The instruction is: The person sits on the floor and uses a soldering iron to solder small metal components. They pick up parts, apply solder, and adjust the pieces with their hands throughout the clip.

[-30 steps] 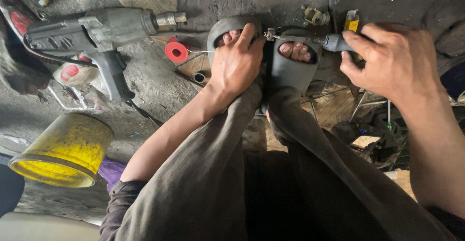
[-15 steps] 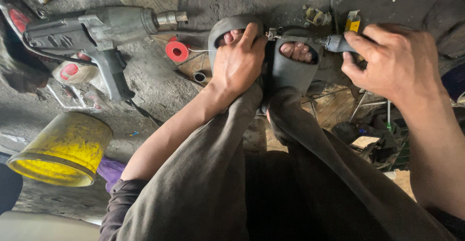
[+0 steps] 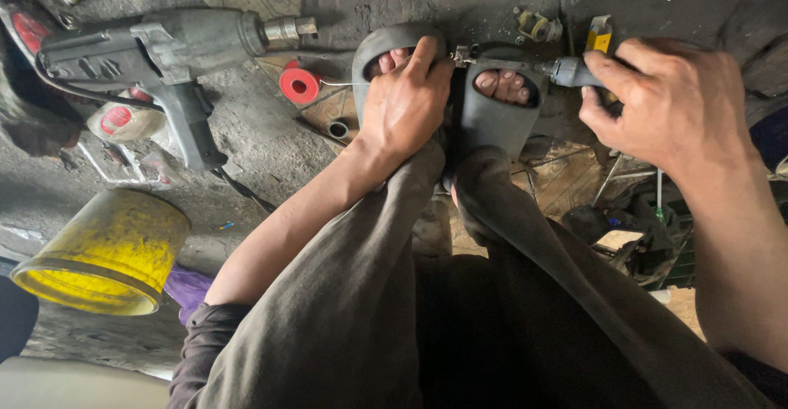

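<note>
My left hand (image 3: 405, 101) rests on top of my left foot in a grey slide sandal (image 3: 386, 43), its fingers pinching a small metal part (image 3: 460, 53) held between my two feet. My right hand (image 3: 669, 101) is shut on the grey handle of a screwdriver-like tool (image 3: 566, 72) whose thin shaft points left toward that part, across my right sandal (image 3: 497, 113). My legs in grey-brown trousers fill the lower middle of the view.
A large grey power drill (image 3: 168, 52) lies on the dirty concrete floor at upper left. A red tape roll (image 3: 299, 85) sits beside my left foot. A yellow bucket (image 3: 103, 253) lies tipped at lower left. Scrap and small parts (image 3: 628, 236) lie at right.
</note>
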